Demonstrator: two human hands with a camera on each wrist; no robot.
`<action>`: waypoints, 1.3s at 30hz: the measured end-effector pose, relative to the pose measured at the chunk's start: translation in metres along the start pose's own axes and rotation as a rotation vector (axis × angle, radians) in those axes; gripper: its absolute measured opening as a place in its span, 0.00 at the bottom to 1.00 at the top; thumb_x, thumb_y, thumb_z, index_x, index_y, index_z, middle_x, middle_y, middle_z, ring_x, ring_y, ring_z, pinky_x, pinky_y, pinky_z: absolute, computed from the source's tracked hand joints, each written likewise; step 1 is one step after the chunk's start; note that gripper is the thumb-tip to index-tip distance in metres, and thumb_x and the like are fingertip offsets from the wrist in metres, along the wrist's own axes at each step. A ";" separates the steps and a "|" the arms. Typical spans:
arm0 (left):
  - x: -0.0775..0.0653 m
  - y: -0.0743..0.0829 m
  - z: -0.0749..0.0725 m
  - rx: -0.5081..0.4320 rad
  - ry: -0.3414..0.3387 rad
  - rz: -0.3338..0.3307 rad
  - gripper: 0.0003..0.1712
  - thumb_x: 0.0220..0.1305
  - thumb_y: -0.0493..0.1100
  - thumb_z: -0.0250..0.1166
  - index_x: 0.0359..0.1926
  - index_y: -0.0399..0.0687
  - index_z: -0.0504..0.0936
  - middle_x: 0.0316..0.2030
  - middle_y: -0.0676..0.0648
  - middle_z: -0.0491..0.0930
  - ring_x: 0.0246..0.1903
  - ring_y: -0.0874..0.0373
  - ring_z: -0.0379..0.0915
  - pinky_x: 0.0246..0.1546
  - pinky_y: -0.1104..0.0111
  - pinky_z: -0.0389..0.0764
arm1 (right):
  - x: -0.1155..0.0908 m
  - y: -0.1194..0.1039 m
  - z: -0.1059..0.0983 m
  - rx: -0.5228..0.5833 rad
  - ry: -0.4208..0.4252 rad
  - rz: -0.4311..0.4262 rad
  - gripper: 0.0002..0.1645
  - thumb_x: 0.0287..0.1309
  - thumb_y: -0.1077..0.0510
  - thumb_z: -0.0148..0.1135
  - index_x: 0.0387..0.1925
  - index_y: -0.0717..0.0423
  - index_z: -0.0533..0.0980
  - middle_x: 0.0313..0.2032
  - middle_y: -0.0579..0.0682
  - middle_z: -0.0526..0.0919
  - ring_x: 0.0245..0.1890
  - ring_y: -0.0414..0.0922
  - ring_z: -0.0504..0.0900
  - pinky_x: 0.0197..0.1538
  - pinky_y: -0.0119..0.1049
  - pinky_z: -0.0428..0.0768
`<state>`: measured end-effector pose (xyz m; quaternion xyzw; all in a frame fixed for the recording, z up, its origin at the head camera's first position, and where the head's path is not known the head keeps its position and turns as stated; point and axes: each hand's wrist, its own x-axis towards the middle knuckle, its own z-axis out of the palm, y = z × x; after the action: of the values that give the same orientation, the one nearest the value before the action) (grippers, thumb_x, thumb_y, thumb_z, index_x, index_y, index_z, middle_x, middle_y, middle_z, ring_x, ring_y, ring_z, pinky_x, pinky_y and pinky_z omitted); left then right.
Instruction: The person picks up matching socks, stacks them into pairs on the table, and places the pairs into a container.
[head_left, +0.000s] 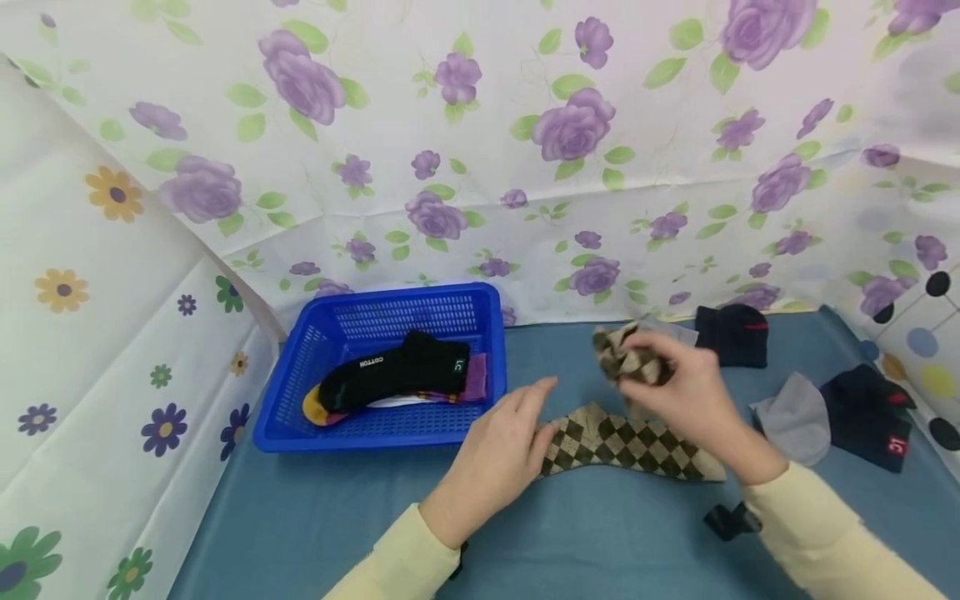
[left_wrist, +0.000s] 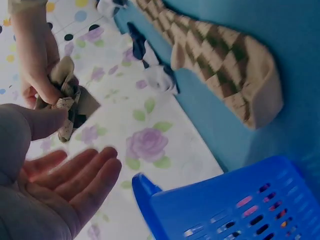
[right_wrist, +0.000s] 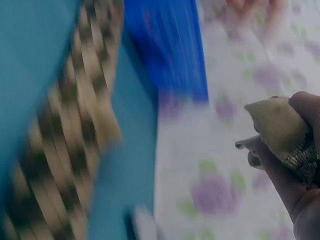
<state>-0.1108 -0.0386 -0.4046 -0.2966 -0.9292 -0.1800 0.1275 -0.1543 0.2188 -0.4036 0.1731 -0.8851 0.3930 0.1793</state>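
Observation:
Bunched up in my right hand (head_left: 682, 383) is a checkered beige and brown sock (head_left: 637, 358), lifted above the table and pinched between thumb and fingers. A matching checkered sock (head_left: 630, 446) lies flat on the table below. My left hand (head_left: 506, 442) is held over the toe end of that flat sock, its fingers extended and nothing in its grip. In the left wrist view, the left palm (left_wrist: 65, 195) faces the bunched sock (left_wrist: 67, 100) with a gap between the fingers and it. The right wrist view is blurred, but the sock (right_wrist: 285, 130) shows in the right hand's grip.
A blue plastic basket (head_left: 375, 442) stands left, holding a black sock (head_left: 405, 367) and colourful socks. Grey and navy socks (head_left: 862, 417) lie on the right, with another navy one (head_left: 731, 333) at the back. A small black item (head_left: 731, 521) lies near the right sleeve.

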 end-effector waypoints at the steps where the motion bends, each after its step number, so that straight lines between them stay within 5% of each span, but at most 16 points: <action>1: 0.002 0.000 -0.001 0.001 0.012 -0.005 0.34 0.65 0.49 0.59 0.69 0.53 0.58 0.56 0.50 0.74 0.53 0.60 0.73 0.45 0.68 0.79 | -0.005 -0.005 0.008 0.018 -0.029 -0.014 0.27 0.44 0.60 0.73 0.47 0.38 0.75 0.42 0.44 0.83 0.32 0.36 0.83 0.28 0.28 0.80; 7: 0.010 0.001 0.001 0.068 0.066 0.088 0.43 0.56 0.46 0.68 0.70 0.54 0.56 0.63 0.45 0.65 0.64 0.53 0.61 0.54 0.66 0.76 | -0.018 -0.030 0.032 0.156 -0.269 0.026 0.24 0.53 0.46 0.66 0.52 0.33 0.71 0.48 0.36 0.80 0.42 0.32 0.81 0.39 0.32 0.80; 13: 0.011 -0.001 0.002 0.075 0.078 0.132 0.27 0.57 0.43 0.67 0.58 0.50 0.72 0.53 0.51 0.75 0.55 0.60 0.70 0.52 0.71 0.76 | -0.019 -0.034 0.034 0.273 -0.400 0.126 0.22 0.56 0.41 0.61 0.53 0.32 0.70 0.43 0.37 0.82 0.33 0.34 0.82 0.31 0.33 0.80; 18: 0.013 -0.003 -0.001 0.038 0.097 0.121 0.10 0.63 0.41 0.61 0.46 0.51 0.77 0.45 0.52 0.80 0.49 0.62 0.75 0.48 0.72 0.78 | -0.019 -0.027 0.032 0.283 -0.454 0.192 0.19 0.62 0.40 0.54 0.55 0.31 0.69 0.42 0.36 0.82 0.36 0.35 0.82 0.31 0.35 0.79; 25: 0.021 -0.003 -0.011 -0.014 0.095 0.026 0.07 0.65 0.42 0.58 0.44 0.52 0.74 0.40 0.53 0.79 0.42 0.63 0.75 0.40 0.71 0.79 | -0.014 -0.016 0.029 0.088 -0.460 0.226 0.20 0.65 0.33 0.41 0.47 0.32 0.73 0.38 0.36 0.81 0.38 0.35 0.80 0.38 0.39 0.76; 30: 0.026 -0.001 -0.018 -0.058 0.125 -0.017 0.06 0.68 0.46 0.55 0.44 0.53 0.74 0.37 0.55 0.79 0.35 0.64 0.74 0.35 0.73 0.78 | -0.012 -0.018 0.023 0.057 -0.356 0.228 0.23 0.65 0.33 0.42 0.52 0.34 0.73 0.49 0.38 0.80 0.46 0.38 0.80 0.46 0.42 0.79; 34: 0.030 0.001 -0.024 -0.094 0.168 -0.029 0.08 0.69 0.49 0.52 0.43 0.53 0.74 0.34 0.56 0.78 0.31 0.66 0.72 0.30 0.74 0.76 | -0.011 -0.031 0.014 0.084 -0.261 0.132 0.18 0.67 0.42 0.47 0.56 0.31 0.71 0.55 0.37 0.76 0.53 0.39 0.76 0.50 0.44 0.77; 39: 0.035 0.007 -0.030 -0.082 0.243 0.032 0.09 0.69 0.49 0.53 0.43 0.53 0.76 0.35 0.56 0.80 0.34 0.64 0.72 0.33 0.75 0.76 | -0.008 -0.052 0.005 0.115 -0.263 -0.011 0.24 0.60 0.44 0.59 0.58 0.30 0.68 0.55 0.35 0.74 0.55 0.37 0.74 0.51 0.44 0.76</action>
<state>-0.1300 -0.0279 -0.3635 -0.2922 -0.8940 -0.2503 0.2297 -0.1246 0.1835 -0.3776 0.2381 -0.8759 0.4162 0.0537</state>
